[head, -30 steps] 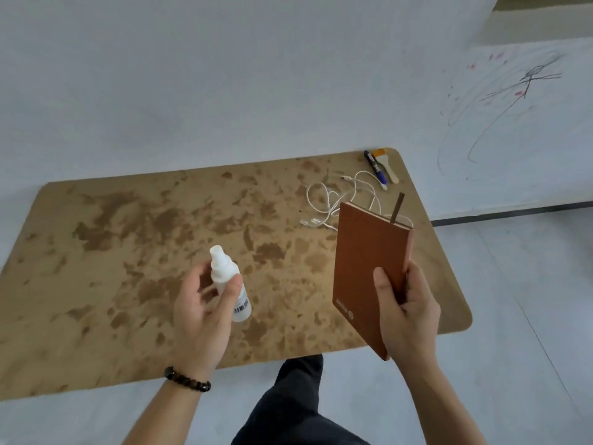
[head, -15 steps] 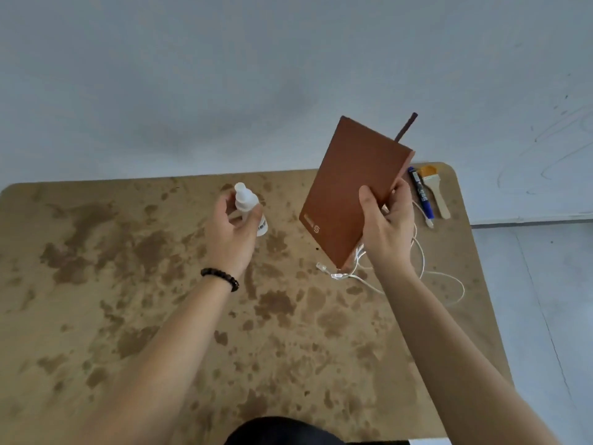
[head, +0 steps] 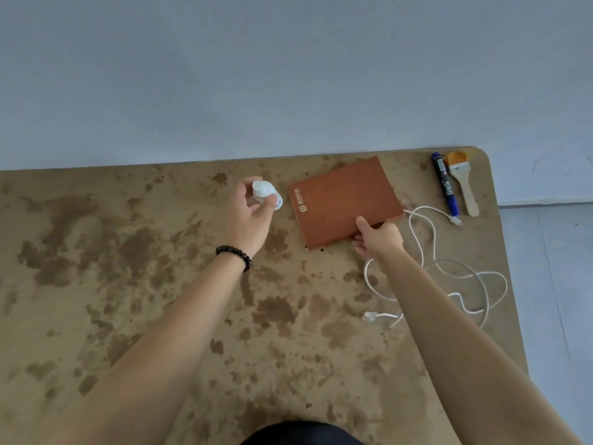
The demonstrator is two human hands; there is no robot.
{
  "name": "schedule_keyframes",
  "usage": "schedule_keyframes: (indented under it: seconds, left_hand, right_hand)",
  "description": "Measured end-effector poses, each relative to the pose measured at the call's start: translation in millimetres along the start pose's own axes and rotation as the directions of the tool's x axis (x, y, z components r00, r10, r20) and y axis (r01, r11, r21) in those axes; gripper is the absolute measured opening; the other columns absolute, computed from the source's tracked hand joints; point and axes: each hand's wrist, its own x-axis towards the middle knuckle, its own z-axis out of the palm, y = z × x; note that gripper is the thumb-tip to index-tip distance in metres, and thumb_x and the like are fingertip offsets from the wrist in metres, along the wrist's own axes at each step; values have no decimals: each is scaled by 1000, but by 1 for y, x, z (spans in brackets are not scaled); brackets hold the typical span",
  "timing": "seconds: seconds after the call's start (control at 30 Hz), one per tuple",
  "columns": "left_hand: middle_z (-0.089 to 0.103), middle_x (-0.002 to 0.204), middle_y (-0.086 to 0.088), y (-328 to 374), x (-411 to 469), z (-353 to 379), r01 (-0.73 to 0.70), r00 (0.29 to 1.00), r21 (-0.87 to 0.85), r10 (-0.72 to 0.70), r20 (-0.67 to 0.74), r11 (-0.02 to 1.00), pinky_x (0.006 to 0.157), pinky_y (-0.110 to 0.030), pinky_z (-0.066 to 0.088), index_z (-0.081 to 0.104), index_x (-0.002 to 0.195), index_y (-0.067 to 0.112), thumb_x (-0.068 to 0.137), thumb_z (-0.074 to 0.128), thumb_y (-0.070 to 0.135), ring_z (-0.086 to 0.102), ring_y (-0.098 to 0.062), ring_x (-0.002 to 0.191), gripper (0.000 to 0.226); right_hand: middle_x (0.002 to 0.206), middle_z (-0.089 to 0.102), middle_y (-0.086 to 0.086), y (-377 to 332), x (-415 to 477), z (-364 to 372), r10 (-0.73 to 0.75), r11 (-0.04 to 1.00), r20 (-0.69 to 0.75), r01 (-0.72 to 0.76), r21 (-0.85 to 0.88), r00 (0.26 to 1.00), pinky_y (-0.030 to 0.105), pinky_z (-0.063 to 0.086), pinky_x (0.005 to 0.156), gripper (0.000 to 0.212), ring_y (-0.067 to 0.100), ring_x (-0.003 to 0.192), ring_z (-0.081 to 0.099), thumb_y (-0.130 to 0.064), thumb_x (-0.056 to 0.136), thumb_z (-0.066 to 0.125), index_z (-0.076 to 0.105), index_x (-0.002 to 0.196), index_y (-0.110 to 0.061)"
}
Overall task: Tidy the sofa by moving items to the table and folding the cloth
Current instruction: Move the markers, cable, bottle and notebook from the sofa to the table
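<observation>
both hands engaged at far side of table

left hand [head: 248, 216] is closed around a small white spray bottle [head: 265, 193], fingers wrapped about its neck, the bottle's base at or just above the mottled brown table [head: 128, 284]; contact cannot be confirmed. a dark bead bracelet [head: 235, 255] sits on that wrist.

right hand [head: 377, 237] pinches the near corner of a brown notebook [head: 343, 200], thumb on the cover, fingers underneath. the notebook lies nearly flat, just right of the left hand and the bottle.

a white cable [head: 449, 277] lies looped right of and behind the right hand. beyond it, toward the table's far right corner, a blue marker [head: 444, 183] and a small paintbrush [head: 462, 181] lie side by side.
</observation>
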Motion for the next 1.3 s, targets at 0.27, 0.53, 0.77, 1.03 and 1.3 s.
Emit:
schedule_keyframes:
  seconds: [0.27,0.53,0.77,1.03,1.3]
  left_hand:
    - [62,102,4,-2,13,16,-29,999,197,21,47,980,63,-5,40,55,111,13,93,60,34,55,7,75,28]
    - [42,140,17,17,-52,-16,-73,996,64,76,-45,995,100,-21,44,35,146,23,95,55,41,44,10,117,58]
    - [47,144,12,28,-244,-68,-174,965,17,174,-197,985,105,-17,36,43,142,22,93,54,47,42,7,130,56]
    - [61,127,12,-34,-463,-68,37,869,-69,-66,-491,997,96,-27,47,52,133,23,89,59,31,55,3,117,45]
    - [60,122,15,-97,-632,-101,152,632,-164,-223,-742,975,88,-14,45,50,130,25,92,61,17,54,6,115,41]
  right_hand:
    - [76,71,15,-10,5,-16,16,971,92,7,-239,996,30,57,52,44,24,59,71,-48,90,65,60,94,-4]
    - [95,68,-15,-5,-96,-45,-547,755,116,548,-360,829,28,49,85,32,6,98,63,-45,100,48,61,121,-25]
    - [147,45,-15,54,-216,-125,-802,557,149,815,-160,578,35,42,105,53,-6,129,46,-56,98,41,37,147,-39]
    - [132,56,-19,170,-269,-179,-832,480,290,876,-54,474,38,51,97,46,6,125,54,-46,95,56,49,139,-33]
    - [132,47,-18,260,-351,-129,-626,304,726,946,-110,286,39,50,97,62,9,119,54,-67,88,47,43,142,-38]
